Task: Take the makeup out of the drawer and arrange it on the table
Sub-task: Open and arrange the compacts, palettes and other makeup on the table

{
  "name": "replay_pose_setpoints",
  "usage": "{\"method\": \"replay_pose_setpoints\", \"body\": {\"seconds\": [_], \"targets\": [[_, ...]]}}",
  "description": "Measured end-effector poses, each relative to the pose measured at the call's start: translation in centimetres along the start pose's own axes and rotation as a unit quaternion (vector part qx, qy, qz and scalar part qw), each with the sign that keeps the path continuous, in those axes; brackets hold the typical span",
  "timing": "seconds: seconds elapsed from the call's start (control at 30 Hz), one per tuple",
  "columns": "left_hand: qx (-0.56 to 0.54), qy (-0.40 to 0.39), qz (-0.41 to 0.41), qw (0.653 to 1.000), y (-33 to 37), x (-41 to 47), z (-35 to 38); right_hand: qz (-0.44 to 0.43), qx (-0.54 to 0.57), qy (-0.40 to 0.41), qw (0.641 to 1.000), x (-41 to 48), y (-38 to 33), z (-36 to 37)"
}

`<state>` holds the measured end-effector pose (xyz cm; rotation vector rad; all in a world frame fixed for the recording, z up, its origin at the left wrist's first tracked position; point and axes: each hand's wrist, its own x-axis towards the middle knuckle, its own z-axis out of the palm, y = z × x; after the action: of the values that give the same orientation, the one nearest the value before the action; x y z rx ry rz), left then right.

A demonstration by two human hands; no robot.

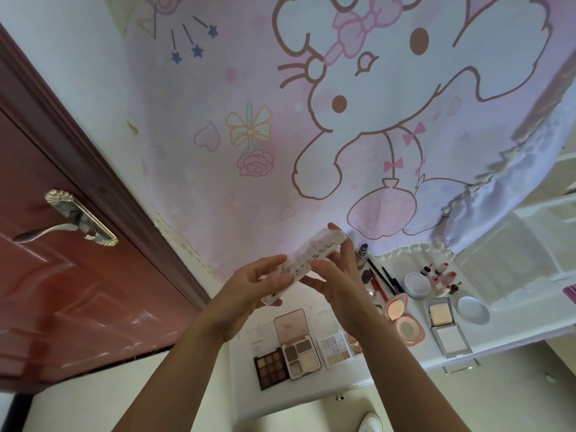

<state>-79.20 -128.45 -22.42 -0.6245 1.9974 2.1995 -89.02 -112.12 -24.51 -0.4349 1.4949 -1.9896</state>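
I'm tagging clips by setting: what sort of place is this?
Probably a bedroom vanity corner at home: a white table laid with open eyeshadow palettes and powder compacts, a cartoon rabbit cloth hung behind it, a reddish door beside it.

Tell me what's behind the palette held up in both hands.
Behind the eyeshadow palette, gripped by the left hand and right hand, hangs the pink cartoon cloth. The right hand covers some makeup on the white table; what lies there cannot be seen.

A pink cartoon-printed cloth hangs behind the white table, beside a reddish-brown door with a silver handle.
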Motion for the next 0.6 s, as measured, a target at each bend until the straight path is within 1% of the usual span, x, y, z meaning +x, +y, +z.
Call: {"method": "replay_pose_setpoints", "body": {"seconds": [0.07,0.1,0.17,0.23,0.3,0.37,0.43,0.5,0.6], "targets": [[0.024,0.006,0.015,1.0,0.1,0.0,-0.2,0.004,-0.014,-0.002,1.0,-0.1,-0.1,-0.2],[0.033,0.006,0.022,0.999,0.3,-0.1,-0.3,0.007,-0.043,-0.005,0.999,-0.2,-0.4,-0.3],[0.056,0.005,0.026,0.998,0.6,-0.4,-0.7,-0.005,-0.152,-0.014,0.988,-0.1,-1.1,-0.9],[0.091,0.001,0.016,0.996,0.9,-0.5,-1.4,-0.037,-0.261,-0.043,0.964,0.2,-1.9,-1.9],[0.093,-0.015,0.007,0.996,1.1,-0.4,-2.3,-0.034,-0.315,-0.071,0.946,0.5,-2.6,-2.7],[0.03,-0.02,0.011,0.999,1.0,-0.4,-3.0,-0.025,-0.323,-0.067,0.944,0.4,-3.1,-2.9],[-0.005,-0.006,0.025,1.0,0.9,-0.3,-3.2,-0.022,-0.302,-0.048,0.952,0.1,-3.1,-2.6],[-0.01,0.023,0.04,0.999,0.6,-0.2,-2.6,-0.016,-0.295,-0.038,0.955,-0.3,-2.9,-2.0],[-0.064,0.078,0.059,0.993,0.4,0.1,-1.6,-0.005,-0.329,-0.043,0.943,-0.4,-2.2,-1.5]]}}
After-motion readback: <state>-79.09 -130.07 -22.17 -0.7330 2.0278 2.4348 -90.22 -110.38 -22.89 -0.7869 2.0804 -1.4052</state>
